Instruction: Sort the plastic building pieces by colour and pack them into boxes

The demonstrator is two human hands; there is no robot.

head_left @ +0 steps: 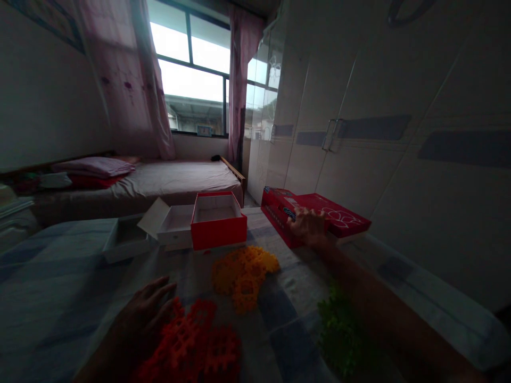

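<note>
My left hand [146,311] is low on the left, fingers loosely stretched, beside a pile of red plastic interlocking pieces [187,340]; whether it touches them is hard to tell in the dim light. Reaching far forward, my right hand [307,226] has its fingers curled over the edge of a red cardboard box [275,215]. A flat red box top with white looped outlines [339,215] lies just right of that hand. Orange-yellow interlocking pieces [245,274] form a pile between my hands. Green pieces [339,330] lie under and beside my right forearm.
An open red box with a white inside [219,234] stands on the checked bedcover [287,308]. Left of it are a white box with a raised flap [175,226] and an open pale box [128,239]. A wardrobe [367,181] borders the right; another bed [187,173] stands beneath the window.
</note>
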